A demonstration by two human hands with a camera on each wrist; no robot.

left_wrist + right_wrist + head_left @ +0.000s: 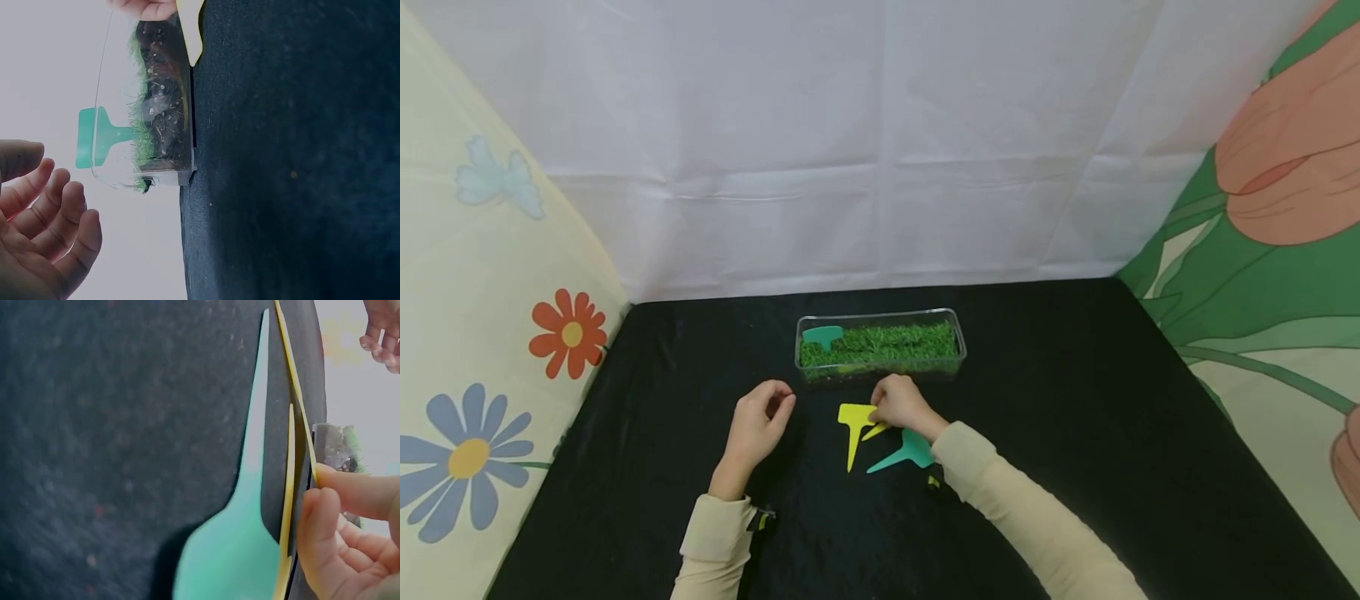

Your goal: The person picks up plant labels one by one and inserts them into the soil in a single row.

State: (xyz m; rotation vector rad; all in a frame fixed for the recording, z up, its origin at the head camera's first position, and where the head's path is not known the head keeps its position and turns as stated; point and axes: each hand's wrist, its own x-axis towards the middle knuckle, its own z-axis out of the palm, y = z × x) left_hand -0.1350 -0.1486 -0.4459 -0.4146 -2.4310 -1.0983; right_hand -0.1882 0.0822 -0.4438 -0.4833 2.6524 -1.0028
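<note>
My right hand pinches a yellow T-shaped plant label at its edge between thumb and forefinger, tilted up off the cloth. A second yellow label lies under it, partly hidden by the hand in the head view. Nearer me lies a teal plant label, flat with its point to the left. My left hand hovers to the left, fingers loosely curved and holding nothing. Behind both hands is a clear plastic box of grass and soil, with another teal label upright at its left end.
Black cloth covers the table. A white sheet hangs at the back, with flower-printed panels at the left and right sides.
</note>
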